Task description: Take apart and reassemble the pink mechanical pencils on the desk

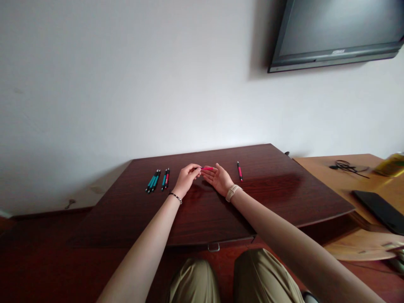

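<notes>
A pink pen (207, 168) with a dark end is held nearly level above the table. My left hand (187, 176) pinches its dark end between thumb and fingers. Palm up, my right hand (220, 179) has its fingers stretched out, and the pen's pink end lies at those fingers. To the right of my right hand, another pink pen (240, 171) rests on the dark wooden table (202, 219). Left of my left hand lie several teal pens (153, 181), then one more teal pen (164, 180) beside a pink pen (167, 178).
A lighter wooden table (318, 165) adjoins on the right, bearing a black cable (345, 166), a black flat device (377, 208) and a yellow package (391, 165). A television (341, 29) hangs on the white wall. My knees (195, 277) are below the table's front edge.
</notes>
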Demonstrator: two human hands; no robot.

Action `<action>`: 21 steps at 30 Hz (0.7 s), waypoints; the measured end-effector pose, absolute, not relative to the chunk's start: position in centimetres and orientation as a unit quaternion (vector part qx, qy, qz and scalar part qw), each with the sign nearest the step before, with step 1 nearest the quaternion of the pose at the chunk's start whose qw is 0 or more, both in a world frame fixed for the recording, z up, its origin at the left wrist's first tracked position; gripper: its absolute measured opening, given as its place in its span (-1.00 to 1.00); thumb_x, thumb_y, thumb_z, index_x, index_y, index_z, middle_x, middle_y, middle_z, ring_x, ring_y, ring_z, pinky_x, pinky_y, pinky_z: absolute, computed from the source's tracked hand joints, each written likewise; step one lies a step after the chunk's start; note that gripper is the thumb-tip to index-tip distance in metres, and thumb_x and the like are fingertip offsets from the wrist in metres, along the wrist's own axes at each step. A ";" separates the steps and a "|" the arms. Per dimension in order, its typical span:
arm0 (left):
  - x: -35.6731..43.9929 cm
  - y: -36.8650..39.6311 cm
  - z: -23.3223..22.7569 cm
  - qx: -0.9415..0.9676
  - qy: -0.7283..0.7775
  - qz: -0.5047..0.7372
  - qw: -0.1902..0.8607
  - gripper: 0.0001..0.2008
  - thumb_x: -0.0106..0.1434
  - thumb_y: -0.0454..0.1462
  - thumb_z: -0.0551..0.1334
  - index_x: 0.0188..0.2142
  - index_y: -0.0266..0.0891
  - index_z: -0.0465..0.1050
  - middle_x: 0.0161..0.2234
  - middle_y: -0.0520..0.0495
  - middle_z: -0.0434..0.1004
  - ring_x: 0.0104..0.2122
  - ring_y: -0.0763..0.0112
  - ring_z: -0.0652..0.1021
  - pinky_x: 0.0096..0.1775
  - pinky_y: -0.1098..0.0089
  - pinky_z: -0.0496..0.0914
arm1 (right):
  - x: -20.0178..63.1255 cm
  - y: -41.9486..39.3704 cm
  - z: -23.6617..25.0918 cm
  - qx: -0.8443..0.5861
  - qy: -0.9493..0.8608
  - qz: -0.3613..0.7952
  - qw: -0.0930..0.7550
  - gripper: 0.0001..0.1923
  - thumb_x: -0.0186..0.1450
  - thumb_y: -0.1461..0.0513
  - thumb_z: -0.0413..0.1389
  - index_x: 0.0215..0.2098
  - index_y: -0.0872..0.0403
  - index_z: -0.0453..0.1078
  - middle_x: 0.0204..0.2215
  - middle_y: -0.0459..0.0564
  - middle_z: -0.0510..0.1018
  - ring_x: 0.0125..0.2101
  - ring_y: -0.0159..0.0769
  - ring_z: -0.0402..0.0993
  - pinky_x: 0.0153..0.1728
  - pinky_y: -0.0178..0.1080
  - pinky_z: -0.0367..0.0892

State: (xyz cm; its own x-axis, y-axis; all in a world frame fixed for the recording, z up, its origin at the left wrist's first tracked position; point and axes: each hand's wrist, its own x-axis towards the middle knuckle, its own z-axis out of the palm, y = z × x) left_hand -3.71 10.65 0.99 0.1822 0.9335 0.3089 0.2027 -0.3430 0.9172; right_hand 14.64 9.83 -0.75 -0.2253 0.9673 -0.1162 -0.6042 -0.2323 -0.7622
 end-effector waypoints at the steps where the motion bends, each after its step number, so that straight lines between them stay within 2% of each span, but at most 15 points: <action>1: -3.7 10.9 0.7 0.665 0.423 0.479 0.388 -0.67 0.32 -0.03 0.32 -0.14 -0.25 0.59 -0.34 -0.08 0.61 -0.35 0.35 0.56 -0.27 0.37 0.44 | 14.6 10.1 -0.8 -0.301 -0.301 0.724 0.543 -0.52 0.57 -0.06 -0.17 -0.03 0.06 0.45 0.10 0.23 0.65 0.13 -0.16 0.63 0.25 -0.06 0.47; 4: -3.9 11.2 -0.1 0.665 0.428 0.465 0.398 -0.66 0.33 -0.01 0.31 -0.15 -0.25 0.59 -0.35 -0.07 0.60 -0.36 0.35 0.56 -0.27 0.37 0.45 | 15.0 10.7 -1.1 -0.282 -0.318 0.727 0.539 -0.47 0.55 -0.11 -0.16 0.04 0.06 0.45 0.14 0.24 0.63 0.14 -0.11 0.61 0.28 0.00 0.45; 9: -3.7 11.4 -0.4 0.662 0.425 0.464 0.408 -0.66 0.34 -0.02 0.31 -0.13 -0.25 0.60 -0.34 -0.08 0.60 -0.36 0.35 0.56 -0.27 0.36 0.45 | 15.7 11.0 -1.4 -0.281 -0.318 0.724 0.544 -0.44 0.53 -0.15 -0.16 0.05 0.05 0.46 0.21 0.25 0.60 0.20 -0.04 0.56 0.28 0.04 0.45; 21: -3.3 11.4 0.0 0.627 0.434 0.512 0.395 -0.68 0.32 -0.05 0.33 -0.13 -0.25 0.60 -0.35 -0.07 0.59 -0.38 0.36 0.54 -0.33 0.37 0.38 | 15.6 11.0 -1.5 -0.289 -0.278 0.745 0.533 -0.49 0.56 -0.10 -0.11 0.06 0.09 0.45 0.11 0.26 0.65 0.18 -0.07 0.59 0.28 0.02 0.46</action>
